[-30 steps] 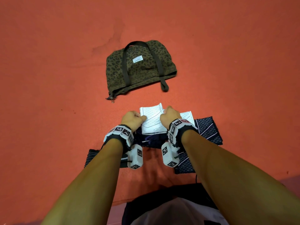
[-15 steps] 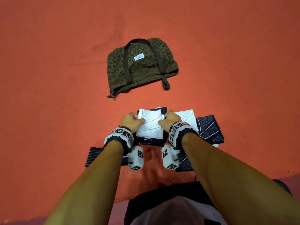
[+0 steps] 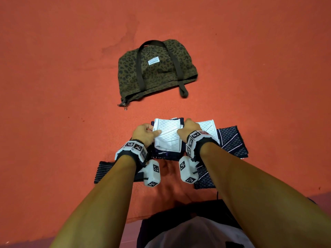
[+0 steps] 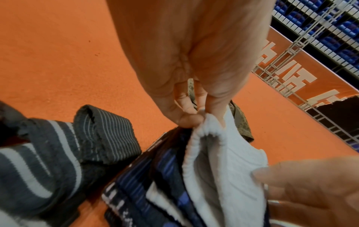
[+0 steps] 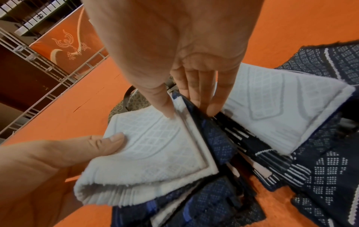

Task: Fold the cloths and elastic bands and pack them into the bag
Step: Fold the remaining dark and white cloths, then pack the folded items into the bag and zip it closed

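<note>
Both hands, left hand [image 3: 145, 133] and right hand [image 3: 190, 128], pinch a folded white cloth [image 3: 168, 134] on the floor [image 3: 53, 86]; keeping its edges aligned should hold the fold.

Both hands hold a folded white cloth [image 5: 155, 141]: right hand [image 5: 174, 50] on top, left hand [image 5: 58, 155] beside it.

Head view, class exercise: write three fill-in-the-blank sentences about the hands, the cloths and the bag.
1. Both hands grip a folded ____ cloth.
2. The leopard-print bag lies ____ the cloth pile, away from the person.
3. The left hand holds the cloth's ____ edge; the right hand holds the opposite one.

Missing words: white; beyond; left
</note>
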The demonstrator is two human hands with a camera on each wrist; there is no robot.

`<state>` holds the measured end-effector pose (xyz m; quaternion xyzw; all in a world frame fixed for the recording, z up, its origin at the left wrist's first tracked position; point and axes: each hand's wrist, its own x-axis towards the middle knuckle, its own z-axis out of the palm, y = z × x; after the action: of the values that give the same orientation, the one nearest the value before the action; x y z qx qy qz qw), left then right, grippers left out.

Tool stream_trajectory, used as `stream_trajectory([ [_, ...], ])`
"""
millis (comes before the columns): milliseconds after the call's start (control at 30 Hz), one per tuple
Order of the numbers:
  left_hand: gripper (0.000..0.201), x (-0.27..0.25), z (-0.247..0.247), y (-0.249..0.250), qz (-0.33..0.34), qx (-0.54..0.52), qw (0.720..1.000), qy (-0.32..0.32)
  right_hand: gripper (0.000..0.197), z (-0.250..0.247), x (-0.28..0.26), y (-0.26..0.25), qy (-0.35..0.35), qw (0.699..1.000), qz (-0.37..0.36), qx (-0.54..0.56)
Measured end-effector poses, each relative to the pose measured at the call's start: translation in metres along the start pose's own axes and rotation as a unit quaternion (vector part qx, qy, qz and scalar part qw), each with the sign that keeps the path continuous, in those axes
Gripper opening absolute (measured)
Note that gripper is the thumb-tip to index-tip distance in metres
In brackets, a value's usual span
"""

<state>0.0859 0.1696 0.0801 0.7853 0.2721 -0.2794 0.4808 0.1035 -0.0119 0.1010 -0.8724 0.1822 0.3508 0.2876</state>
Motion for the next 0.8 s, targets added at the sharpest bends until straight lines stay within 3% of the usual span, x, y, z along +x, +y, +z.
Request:
stream_trajectory([
  [100, 0.026, 0.002, 0.001, -0.001, -0.011, -0.002, 1.0, 0.001, 0.038, -0.003, 0.0, -0.005, -0.01, 1.0, 0.004, -0.022],
  [233, 0.03, 0.008, -0.003, 0.008, 0.006, -0.01, 1.0, 0.029, 0.043, -0.008, 0.007, -0.021, 0.03, 0.999, -0.012, -0.042],
  [400, 0.019, 0.021, -0.015, 0.024, 0.023, 0.019, 0.998, 0.048, 0.048, -0.028, 0.02, -0.038, 0.035, 0.996, -0.037, -0.073],
  [800, 0.016, 0.079, -0.041, 0.065, 0.038, 0.061, 0.996, 0.051, 0.037, -0.053, 0.067, -0.087, 0.024, 0.99, -0.07, -0.116],
])
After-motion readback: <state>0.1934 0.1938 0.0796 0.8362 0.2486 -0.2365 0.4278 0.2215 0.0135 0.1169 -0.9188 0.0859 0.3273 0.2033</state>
